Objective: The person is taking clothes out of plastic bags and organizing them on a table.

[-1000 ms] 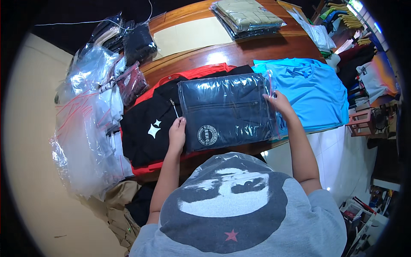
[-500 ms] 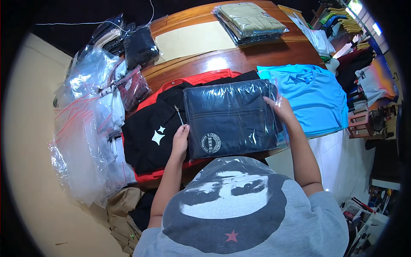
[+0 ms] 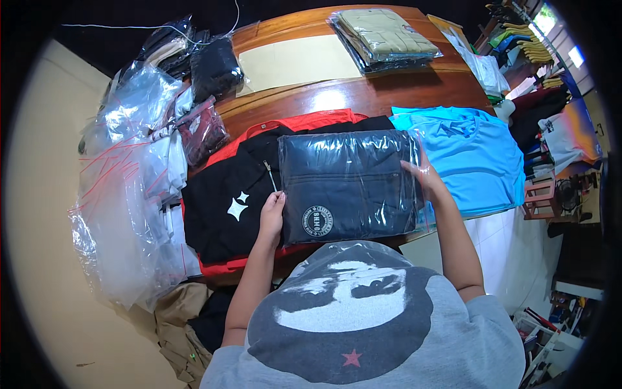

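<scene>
A folded dark jacket in a clear plastic bag lies flat in front of me, with a round white emblem at its lower left. My left hand pinches the bag's left edge. At the opposite edge, my right hand grips the bag, some fingers on top and the rest hidden. Beneath the bag and to its left spreads a black garment with white star shapes and a metal zip pull. Red fabric shows around that garment.
Light blue shirts are stacked on the right. Clear plastic bags with red seal strips heap up at the left beside the wall. Bagged beige clothing and a cream sheet lie at the far side of the wooden table.
The bagged jacket has shifted slightly toward me, and my right hand sits a little lower along its edge. Both hands keep their hold. The whole view has moved a little.
</scene>
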The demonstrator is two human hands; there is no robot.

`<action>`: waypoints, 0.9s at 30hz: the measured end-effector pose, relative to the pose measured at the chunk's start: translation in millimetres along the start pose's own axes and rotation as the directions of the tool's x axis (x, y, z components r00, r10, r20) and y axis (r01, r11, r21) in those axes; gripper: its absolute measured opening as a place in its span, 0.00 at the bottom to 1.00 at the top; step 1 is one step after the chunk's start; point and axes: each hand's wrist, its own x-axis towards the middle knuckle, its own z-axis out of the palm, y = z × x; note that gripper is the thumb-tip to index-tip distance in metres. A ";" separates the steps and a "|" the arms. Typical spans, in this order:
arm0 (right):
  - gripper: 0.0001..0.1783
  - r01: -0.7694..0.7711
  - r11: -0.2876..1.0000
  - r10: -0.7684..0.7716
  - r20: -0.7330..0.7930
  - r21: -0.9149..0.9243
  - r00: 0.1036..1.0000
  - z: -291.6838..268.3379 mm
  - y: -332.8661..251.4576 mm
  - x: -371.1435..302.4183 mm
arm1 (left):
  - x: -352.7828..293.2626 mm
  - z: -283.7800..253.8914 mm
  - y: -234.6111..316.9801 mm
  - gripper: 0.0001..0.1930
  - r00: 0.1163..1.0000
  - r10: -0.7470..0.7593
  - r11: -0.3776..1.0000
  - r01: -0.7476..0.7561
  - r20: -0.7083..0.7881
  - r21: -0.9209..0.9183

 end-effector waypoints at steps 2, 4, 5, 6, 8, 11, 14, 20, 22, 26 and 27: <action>0.38 -0.201 0.976 0.203 -0.022 0.083 0.979 7.0 -25.7 -12.1 | 0.9 -0.6 -2.9 0.14 1.000 0.010 1.000 -0.010 0.002 0.003; 0.29 -0.319 0.936 0.315 0.053 0.146 0.948 -15.6 -10.2 -2.4 | 1.6 1.8 -4.4 0.14 1.000 0.013 0.999 -0.012 0.014 -0.046; 0.27 -0.389 0.901 0.375 0.105 0.193 0.921 -17.8 -11.7 -4.5 | 0.4 3.4 -2.6 0.14 1.000 0.013 0.999 -0.013 0.012 -0.047; 0.26 -0.458 0.857 0.431 0.159 0.235 0.888 -17.9 -13.0 -6.0 | -1.3 4.6 -0.8 0.14 1.000 0.013 0.999 -0.013 0.013 -0.044; 0.27 -0.442 0.886 0.429 0.117 0.136 0.896 -18.3 -14.4 -6.4 | -2.8 6.1 0.7 0.14 1.000 0.014 0.999 -0.014 0.011 -0.043; 0.32 -0.361 0.932 0.357 0.121 0.018 0.926 -21.0 -12.0 -6.4 | -3.0 4.7 -0.9 0.13 1.000 0.024 0.999 -0.024 0.017 -0.037; 0.34 -0.392 0.888 0.315 0.302 0.239 0.900 -28.4 5.1 -14.4 | -3.8 3.5 -4.1 0.13 0.997 0.073 0.995 -0.074 -0.009 -0.067; 0.35 -0.437 0.850 0.384 0.220 0.296 0.897 -27.5 39.4 -15.0 | -5.9 -1.7 -5.2 0.15 0.998 0.066 0.988 -0.066 -0.007 -0.139; 0.32 -0.503 0.836 0.433 0.299 0.220 0.851 -30.7 40.5 -9.7 | -0.3 -13.4 -15.4 0.21 0.999 0.029 0.994 -0.032 -0.031 -0.107; 0.28 -0.506 0.839 0.425 0.341 0.199 0.839 -34.6 26.6 -2.6 | -33.2 18.4 45.0 0.30 0.982 0.023 0.934 0.045 0.186 -0.353; 0.28 -0.516 0.819 0.395 0.405 0.251 0.824 -35.2 29.7 6.0 | -33.4 15.8 48.5 0.30 0.983 0.024 0.935 0.042 0.180 -0.353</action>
